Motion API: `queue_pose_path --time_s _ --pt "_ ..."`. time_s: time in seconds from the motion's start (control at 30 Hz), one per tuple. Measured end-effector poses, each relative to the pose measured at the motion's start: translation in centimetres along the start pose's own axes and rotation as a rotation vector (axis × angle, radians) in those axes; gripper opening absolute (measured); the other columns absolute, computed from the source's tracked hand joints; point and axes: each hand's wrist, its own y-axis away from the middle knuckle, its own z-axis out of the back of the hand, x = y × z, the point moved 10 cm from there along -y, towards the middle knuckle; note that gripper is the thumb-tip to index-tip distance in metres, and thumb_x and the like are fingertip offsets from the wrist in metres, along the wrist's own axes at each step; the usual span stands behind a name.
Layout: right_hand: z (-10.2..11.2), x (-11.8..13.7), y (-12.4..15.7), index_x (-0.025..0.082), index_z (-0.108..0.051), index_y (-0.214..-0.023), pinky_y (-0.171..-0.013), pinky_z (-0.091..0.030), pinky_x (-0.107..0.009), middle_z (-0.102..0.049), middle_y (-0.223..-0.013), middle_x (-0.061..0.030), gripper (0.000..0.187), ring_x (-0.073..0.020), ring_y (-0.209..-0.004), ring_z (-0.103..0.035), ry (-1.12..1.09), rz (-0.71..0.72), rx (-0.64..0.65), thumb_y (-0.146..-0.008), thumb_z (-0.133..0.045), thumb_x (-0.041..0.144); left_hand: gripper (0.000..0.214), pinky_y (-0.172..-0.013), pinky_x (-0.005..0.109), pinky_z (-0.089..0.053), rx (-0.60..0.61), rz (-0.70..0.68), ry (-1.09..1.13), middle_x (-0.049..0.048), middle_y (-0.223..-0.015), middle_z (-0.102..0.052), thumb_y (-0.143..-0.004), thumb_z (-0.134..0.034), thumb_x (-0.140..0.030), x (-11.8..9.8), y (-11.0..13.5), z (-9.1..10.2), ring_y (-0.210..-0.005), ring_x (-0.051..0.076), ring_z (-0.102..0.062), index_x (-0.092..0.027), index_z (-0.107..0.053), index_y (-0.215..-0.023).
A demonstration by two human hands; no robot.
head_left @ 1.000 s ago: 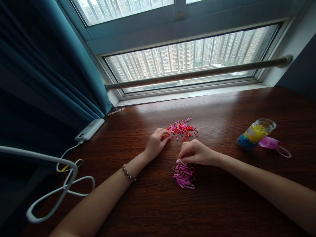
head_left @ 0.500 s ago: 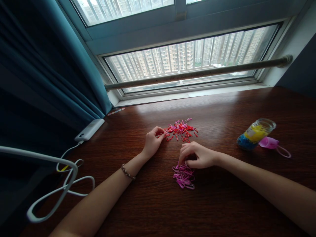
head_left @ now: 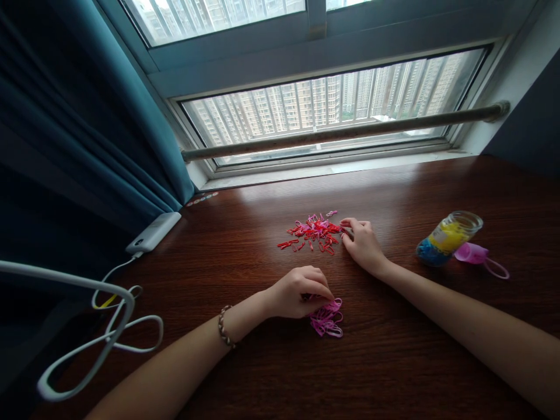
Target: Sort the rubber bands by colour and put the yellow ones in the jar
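My left hand (head_left: 298,293) is over the near pile of pink plastic stitch markers (head_left: 327,322), fingers pressed together. They cover the top of the pile, so what they pinch is hidden. At the right edge of the far, mixed pile of red and pink stitch markers (head_left: 315,229) is my right hand (head_left: 361,242). Its thumb and fingertips close in on the pile's edge, and anything between them is too small to make out. A few red stitch markers (head_left: 287,244) lie off to the left of this mixed pile.
A tilted glass jar (head_left: 448,238) with yellow and blue pieces stands at the right, a pink lid with a loop (head_left: 472,253) beside it. At the left lie a white power bank (head_left: 154,232) and its white cable (head_left: 118,291). The window sill (head_left: 315,173) borders the table's back.
My left hand has moved from the mixed pile down to the pink pile. My right hand has left the pink pile and gone up to the mixed pile's right edge.
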Motion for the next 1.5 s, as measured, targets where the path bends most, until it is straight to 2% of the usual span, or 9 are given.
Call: queue_pose_path --time_s 0.17,0.27,0.37,0.5,0.67,0.9,1.13,1.3,1.5 --pt "-0.4 0.4 0.1 0.019 -0.064 -0.089 -0.084 -0.037 -0.04 -0.066 -0.093 -0.0062 0.021 -0.0252 -0.093 -0.044 0.064 0.038 0.037 -0.076 -0.048 0.014 0.011 -0.087 0.033 -0.043 -0.071 -0.01 -0.235 0.0045 -0.087 -0.065 -0.08 -0.055 -0.022 1.5 0.4 2.9 -0.09 0.017 -0.057 -0.022 -0.065 -0.085" --pt "-0.7 0.6 0.1 0.02 -0.066 -0.087 -0.086 -0.036 -0.04 -0.066 -0.097 -0.0047 0.025 -0.0237 -0.094 -0.046 0.061 0.068 0.068 -0.077 -0.045 0.011 0.016 -0.093 0.036 -0.038 -0.243 0.107 -0.465 0.0039 -0.096 -0.065 -0.083 -0.051 -0.022 4.4 1.4 6.5 -0.102 0.018 -0.053 -0.022 -0.064 -0.092" --pt "-0.9 0.7 0.0 0.018 -0.067 -0.087 -0.087 -0.037 -0.039 -0.066 -0.097 -0.0063 0.027 -0.0229 -0.095 -0.049 0.046 0.083 0.086 -0.077 -0.043 0.01 0.024 -0.099 0.043 -0.03 -0.312 0.262 -0.635 0.0056 -0.112 -0.06 -0.084 -0.049 -0.026 7.4 2.4 8.3 -0.117 0.023 -0.042 -0.023 -0.059 -0.106" --pt "-0.4 1.1 -0.1 0.015 -0.067 -0.089 -0.087 -0.041 -0.035 -0.065 -0.097 -0.0087 0.029 -0.0211 -0.094 -0.053 -0.03 0.099 0.044 -0.077 -0.042 0.009 0.046 -0.103 0.053 -0.017 -0.178 0.429 -0.673 0.0068 -0.134 -0.043 -0.086 -0.045 -0.037 10.3 2.7 7.3 -0.131 0.027 -0.023 -0.024 -0.037 -0.13" --pt "0.9 2.2 0.1 0.016 -0.067 -0.088 -0.085 -0.044 -0.032 -0.065 -0.095 -0.0077 0.029 -0.0189 -0.089 -0.058 -0.168 0.138 -0.035 -0.075 -0.042 0.008 0.054 -0.101 0.063 -0.007 -0.025 0.51 -0.64 0.0027 -0.141 -0.031 -0.086 -0.038 -0.048 11.3 2.6 6.0 -0.133 0.03 -0.012 -0.034 -0.022 -0.136" --pt "1.5 1.9 0.1 0.016 -0.068 -0.087 -0.084 -0.046 -0.03 -0.065 -0.096 -0.0064 0.029 -0.018 -0.088 -0.06 -0.217 0.104 -0.067 -0.073 -0.045 0.007 0.048 -0.104 0.056 -0.011 -0.08 0.503 -0.606 0.0031 -0.135 -0.041 -0.088 -0.036 -0.046 11.0 2.8 6.5 -0.13 0.027 -0.022 -0.03 -0.03 -0.133" --pt "1.6 1.7 0.0 0.017 -0.07 -0.084 -0.085 -0.045 -0.031 -0.066 -0.094 -0.0054 0.029 -0.0179 -0.088 -0.06 -0.227 0.079 -0.065 -0.073 -0.045 0.008 0.042 -0.104 0.043 -0.025 -0.391 0.481 -0.558 0.0116 -0.126 -0.045 -0.088 -0.037 -0.041 11.3 3.8 9.1 -0.123 0.023 -0.033 -0.016 -0.039 -0.122" --pt "1.6 1.7 0.0 0.018 -0.07 -0.085 -0.083 -0.046 -0.03 -0.066 -0.092 -0.0052 0.03 -0.0181 -0.087 -0.061 -0.23 0.082 -0.067 -0.073 -0.044 0.01 0.034 -0.104 0.058 -0.011 -0.235 0.572 -0.516 0.0063 -0.131 -0.044 -0.09 -0.03 -0.042 13.0 3.8 7.8 -0.132 0.025 -0.019 -0.022 -0.043 -0.114" --pt "1.7 1.5 0.0 0.017 -0.07 -0.088 -0.083 -0.047 -0.032 -0.066 -0.095 -0.0065 0.028 -0.019 -0.088 -0.061 -0.24 0.08 -0.092 -0.074 -0.046 0.012 0.034 -0.103 0.06 -0.01 -0.142 0.56 -0.532 0.004 -0.131 -0.044 -0.092 -0.026 -0.039 12.7 3.3 7.1 -0.132 0.025 -0.019 -0.026 -0.045 -0.117"
